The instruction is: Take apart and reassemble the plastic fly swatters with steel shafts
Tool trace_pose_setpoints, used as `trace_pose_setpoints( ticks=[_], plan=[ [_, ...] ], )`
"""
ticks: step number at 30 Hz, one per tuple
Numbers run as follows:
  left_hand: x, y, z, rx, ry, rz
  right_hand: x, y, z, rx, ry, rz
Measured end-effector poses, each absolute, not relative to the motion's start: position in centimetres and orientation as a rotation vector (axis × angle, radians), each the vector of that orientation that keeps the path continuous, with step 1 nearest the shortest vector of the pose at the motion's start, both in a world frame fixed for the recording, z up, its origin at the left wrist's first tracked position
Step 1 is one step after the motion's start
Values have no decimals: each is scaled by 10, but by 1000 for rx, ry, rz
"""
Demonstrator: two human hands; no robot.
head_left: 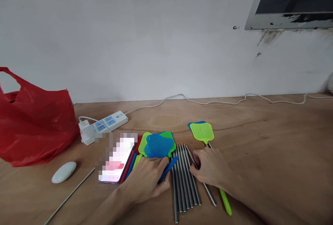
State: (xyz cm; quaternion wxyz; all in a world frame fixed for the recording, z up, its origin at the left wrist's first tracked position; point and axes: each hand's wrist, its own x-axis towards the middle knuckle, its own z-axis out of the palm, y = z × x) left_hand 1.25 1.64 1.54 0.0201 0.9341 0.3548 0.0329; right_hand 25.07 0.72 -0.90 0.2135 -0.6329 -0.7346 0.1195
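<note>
My left hand (145, 180) is closed around a blue plastic handle (168, 169), which sticks out between thumb and fingers. Just beyond it lie several mesh fly swatter heads, a blue one (159, 145) on top of green and yellow ones. Red, blue and yellow handles (134, 160) lie partly hidden under this hand. To its right is a row of steel tubes (184, 183). My right hand (210, 167) pinches a separate steel tube (209, 194) slanting out beneath it. Under the right wrist lies a yellow-green fly swatter (202, 132), its handle emerging below, with a blue head behind.
A lit phone (117, 164) lies left of the handles. Farther left are a white mouse-shaped object (63, 172), a thin rod or cable (70, 195) and a red plastic bag (39, 124). A white power strip (110, 121) trails its cord along the wall.
</note>
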Motion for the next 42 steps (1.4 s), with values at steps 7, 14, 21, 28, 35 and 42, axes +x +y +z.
trace_pose_setpoints(
  ticks=[7, 14, 21, 28, 35, 42],
  plan=[
    [8, 19, 12, 2877, 1077, 208, 265, 19, -9, -1401, -1543, 735],
    [8, 16, 10, 2885, 1072, 210, 264, 25, 0, -1071, -906, 986],
    [6, 18, 6, 2911, 1086, 126, 246, 15, 0, -922, -834, 1248],
    [8, 18, 8, 2903, 1074, 93, 248, 14, -1, -845, -849, 1253],
    [8, 16, 8, 2887, 1123, 21, 248, 13, -11, -822, -1002, 1238],
    [10, 15, 6, 2880, 1063, -31, 250, 12, -14, -881, -1247, 1469]
  ],
)
